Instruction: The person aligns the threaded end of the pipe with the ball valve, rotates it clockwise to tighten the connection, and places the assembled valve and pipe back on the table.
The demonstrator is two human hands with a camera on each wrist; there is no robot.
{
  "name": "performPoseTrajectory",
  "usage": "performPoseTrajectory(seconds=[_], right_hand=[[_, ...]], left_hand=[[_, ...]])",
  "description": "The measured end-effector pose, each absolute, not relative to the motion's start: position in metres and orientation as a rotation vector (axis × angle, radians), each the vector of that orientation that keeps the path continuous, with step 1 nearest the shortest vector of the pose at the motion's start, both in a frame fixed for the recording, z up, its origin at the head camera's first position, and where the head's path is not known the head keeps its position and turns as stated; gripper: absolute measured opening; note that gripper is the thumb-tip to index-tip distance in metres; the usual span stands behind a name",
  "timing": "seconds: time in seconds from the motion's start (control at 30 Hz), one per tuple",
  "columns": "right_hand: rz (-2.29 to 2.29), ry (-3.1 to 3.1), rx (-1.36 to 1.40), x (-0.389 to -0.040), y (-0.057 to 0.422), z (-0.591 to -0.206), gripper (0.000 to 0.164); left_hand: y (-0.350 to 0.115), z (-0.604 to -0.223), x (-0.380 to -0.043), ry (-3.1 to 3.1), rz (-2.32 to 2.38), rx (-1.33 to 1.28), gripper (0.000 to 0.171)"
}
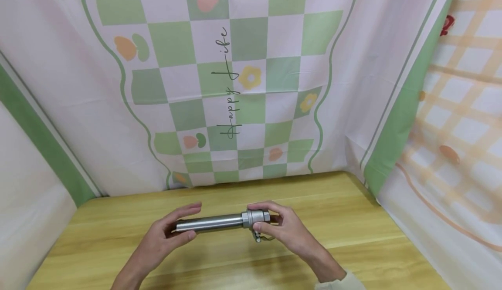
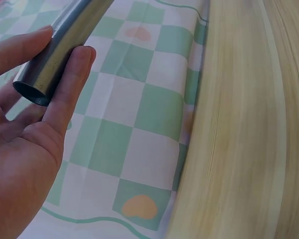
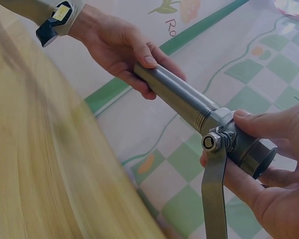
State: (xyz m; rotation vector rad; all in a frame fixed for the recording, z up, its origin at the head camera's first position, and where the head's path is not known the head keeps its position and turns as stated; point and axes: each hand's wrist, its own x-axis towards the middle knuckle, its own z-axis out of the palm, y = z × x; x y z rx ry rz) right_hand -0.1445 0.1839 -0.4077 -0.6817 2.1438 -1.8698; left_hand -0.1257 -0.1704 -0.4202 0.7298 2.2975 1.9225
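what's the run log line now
left hand: holds metal pipe near open end | right hand: grips valve | pipe threads: partly exposed beside valve

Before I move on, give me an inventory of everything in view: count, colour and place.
Metal pipe: one, silver, between the hands, above the table
Valve: one, silver, at the pipe's threaded end
Lever handle: one, silver-grey, on the valve's side
Table: one, yellow-brown wood grain, beneath the hands
Patterned cloth: number of pieces unclear, white with green checks and orange plaid, behind and beside the table
Red item: one, red, upper right of the head view, too small to identify
Wrist device: one, black with a yellow patch, on the left wrist
Sleeves: two, pale, at the wrists
Left hand: one, bare, holding the pipe's free end
Right hand: one, bare, gripping the valve
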Motion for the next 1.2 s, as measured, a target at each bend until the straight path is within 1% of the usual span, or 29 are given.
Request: performPoseTrajectory(seconds=[0.1, 0.33, 0.5, 0.7, 1.2], right_hand=[[-1.874, 2.143, -0.686, -0.1444, 0.1835, -0.4079, 0.043], [-1.884, 2.142, -0.703, -0.1442, 0.1832, -0.4092, 0.042], [-1.879, 2.149, -0.698, -0.144, 0.1837, -0.4095, 0.043], [-1.879, 2.151, -0.685, -0.1437, 0.1838, -0.4095, 0.044], [-1.867, 2.163, -0.677, -0.144, 0.1833, -0.408, 0.042]], left_hand=[[-0.1711, -0.4197, -0.1259, 2.292, 1.922, 0.693, 0.046], [-0.1706, -0.4202, -0.1281, 2.252, 1.91, 0.609, 0.041], [-0.1711, -0.4214, -0.1295, 2.263, 1.874, 0.634, 0.038], [-0.1737, -0.4235, -0.1307, 2.134, 1.921, 0.727, 0.041], [-0.1742, -0.4172, -0.1288, 2.132, 1.905, 0.678, 0.039]])
